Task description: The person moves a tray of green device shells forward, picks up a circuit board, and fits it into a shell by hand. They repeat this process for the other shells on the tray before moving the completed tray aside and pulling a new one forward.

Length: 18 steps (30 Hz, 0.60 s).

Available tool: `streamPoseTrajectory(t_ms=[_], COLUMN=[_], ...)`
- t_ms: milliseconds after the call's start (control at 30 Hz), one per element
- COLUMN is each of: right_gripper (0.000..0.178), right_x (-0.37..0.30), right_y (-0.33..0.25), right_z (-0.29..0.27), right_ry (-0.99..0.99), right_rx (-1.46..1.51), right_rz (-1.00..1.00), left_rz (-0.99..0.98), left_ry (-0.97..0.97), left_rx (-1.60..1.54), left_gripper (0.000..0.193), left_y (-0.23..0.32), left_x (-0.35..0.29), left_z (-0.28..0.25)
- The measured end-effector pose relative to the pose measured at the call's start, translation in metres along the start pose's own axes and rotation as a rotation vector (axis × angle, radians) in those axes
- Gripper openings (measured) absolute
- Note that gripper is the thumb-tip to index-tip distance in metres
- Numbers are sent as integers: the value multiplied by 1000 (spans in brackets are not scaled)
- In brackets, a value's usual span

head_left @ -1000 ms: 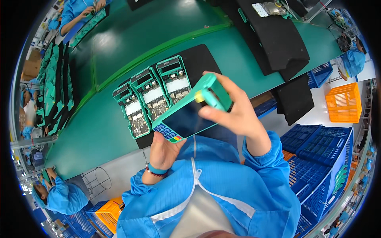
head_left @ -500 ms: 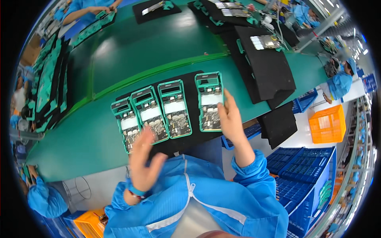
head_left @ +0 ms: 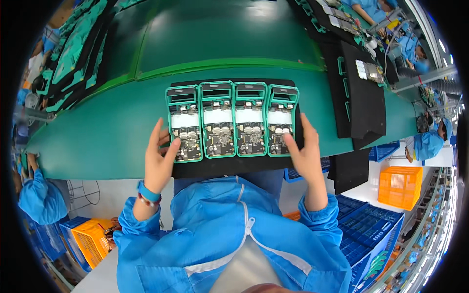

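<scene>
Several green frames with circuit boards stand side by side in a close row on a black mat (head_left: 220, 169). Each board carries a white strip across its middle, and a dark opening shows at the frame's far end. At the left end, my left hand (head_left: 159, 158) lies along the outer edge of the leftmost frame (head_left: 185, 124), thumb on its lower left part. Against the rightmost frame (head_left: 282, 119) rests my right hand (head_left: 308, 151), its thumb over the lower right of the board. Both hands have stretched, parted fingers. Between them sit the middle frames (head_left: 218, 117).
The green table (head_left: 112, 132) has a raised green strip (head_left: 195, 66) across it. Dark sheets with green frames (head_left: 73, 53) are stacked far left. More black sheets (head_left: 364, 97) lie at the right. Blue crates (head_left: 366, 224) and an orange crate (head_left: 399, 188) stand below right. Co-workers sit around.
The rightmost frame, which stood apart, now sits against the others, and the row is straighter. My left hand has gone from over the frames to their left side. The view has shifted.
</scene>
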State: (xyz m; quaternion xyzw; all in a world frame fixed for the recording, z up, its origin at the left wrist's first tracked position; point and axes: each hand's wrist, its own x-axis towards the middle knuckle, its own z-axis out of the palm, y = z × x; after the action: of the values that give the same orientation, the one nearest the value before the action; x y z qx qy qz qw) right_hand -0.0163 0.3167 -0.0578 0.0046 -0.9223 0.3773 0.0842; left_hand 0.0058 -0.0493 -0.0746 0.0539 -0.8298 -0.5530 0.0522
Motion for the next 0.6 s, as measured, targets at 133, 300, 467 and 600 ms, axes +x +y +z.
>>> streamPoseTrajectory(t_ms=[133, 300, 467, 600], right_gripper=[67, 74, 72, 66], right_x=[18, 27, 74, 132], right_y=[11, -9, -14, -41], right_z=[-15, -16, -17, 7], right_ry=[-162, -364, -516, -598], right_rx=[892, 919, 965, 1415], right_rz=[348, 307, 208, 368], left_rz=[-487, -545, -386, -360], left_ry=[-339, -582, -378, -7], left_rx=[-647, -561, -887, -1073], left_gripper=[66, 59, 58, 52], left_y=[12, -1, -6, 0], left_x=[21, 11, -23, -42], left_z=[-32, -48, -54, -36])
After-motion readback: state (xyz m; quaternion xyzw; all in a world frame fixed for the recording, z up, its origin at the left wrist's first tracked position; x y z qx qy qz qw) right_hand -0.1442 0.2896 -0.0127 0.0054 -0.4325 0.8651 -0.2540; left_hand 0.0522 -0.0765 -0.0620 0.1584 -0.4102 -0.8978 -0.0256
